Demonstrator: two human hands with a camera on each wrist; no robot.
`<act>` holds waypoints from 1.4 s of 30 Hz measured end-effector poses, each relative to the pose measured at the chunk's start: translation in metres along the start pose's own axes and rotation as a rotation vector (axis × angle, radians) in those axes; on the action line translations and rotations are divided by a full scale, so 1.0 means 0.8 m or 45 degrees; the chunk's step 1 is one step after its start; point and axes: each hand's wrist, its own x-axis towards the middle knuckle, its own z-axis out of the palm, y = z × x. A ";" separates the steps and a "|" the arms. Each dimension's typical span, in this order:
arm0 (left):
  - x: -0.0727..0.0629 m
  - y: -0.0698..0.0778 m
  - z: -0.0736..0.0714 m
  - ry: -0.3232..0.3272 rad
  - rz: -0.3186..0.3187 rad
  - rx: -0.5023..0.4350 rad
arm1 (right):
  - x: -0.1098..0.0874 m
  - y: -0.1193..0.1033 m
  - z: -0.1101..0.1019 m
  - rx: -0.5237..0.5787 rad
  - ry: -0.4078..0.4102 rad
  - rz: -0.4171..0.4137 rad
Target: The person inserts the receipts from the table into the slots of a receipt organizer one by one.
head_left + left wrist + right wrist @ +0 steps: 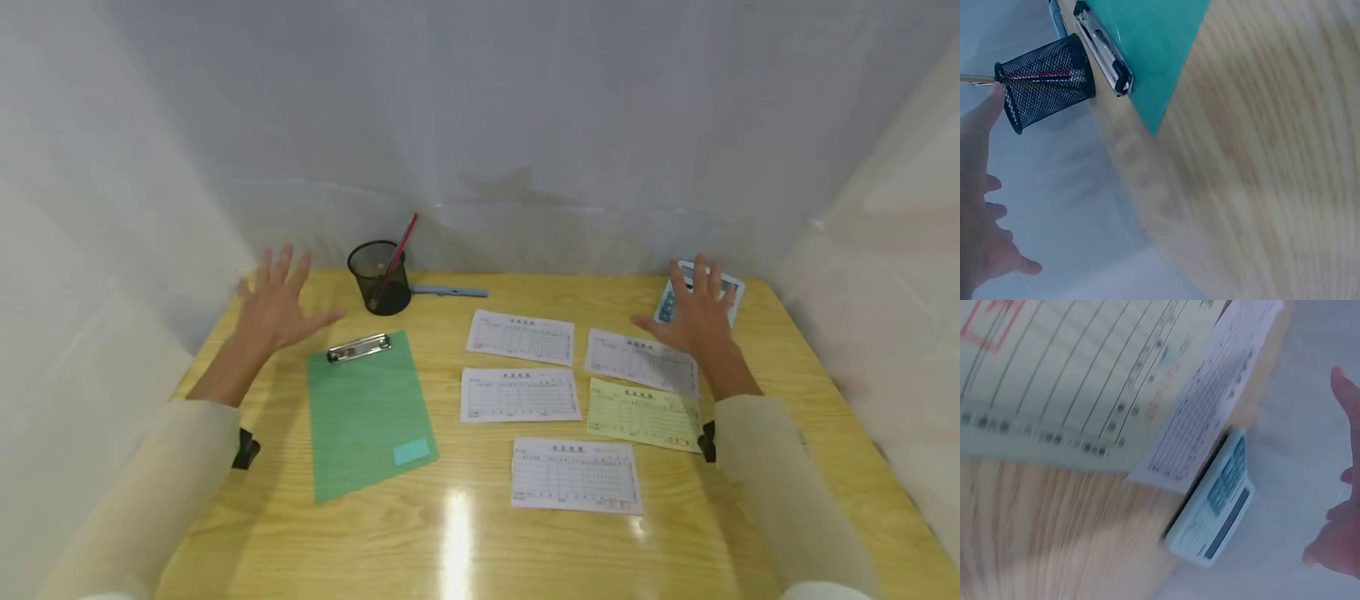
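Note:
My left hand hovers with spread fingers over the table's left side, near the green clipboard and the black mesh pen cup. It holds nothing. On the right, my right hand, fingers also spread, is held above the white calculator and a white printed form; nothing is in it. A yellow form lies just below that one, partly overlapping it. In the right wrist view, the calculator lies beyond the forms, apart from the hand.
More white forms lie mid-table: an upper one, a middle one and a lower one. A red pencil leans in the cup. Beside the cup lies a blue pen. Pale sheeting encloses the wooden table.

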 end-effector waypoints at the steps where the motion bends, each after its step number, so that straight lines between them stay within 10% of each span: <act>1: -0.001 0.000 0.002 -0.003 0.016 -0.002 | -0.001 -0.005 0.000 0.026 -0.015 0.007; 12: -0.008 0.003 0.029 -0.173 0.142 -0.184 | 0.003 -0.072 0.017 0.309 -0.343 -0.009; 21: -0.004 0.014 0.041 -0.270 0.177 -0.344 | 0.006 -0.118 0.035 0.518 -0.388 0.048; 42: -0.002 0.034 0.076 -0.189 0.277 -0.344 | 0.012 -0.170 0.076 0.623 -0.315 0.230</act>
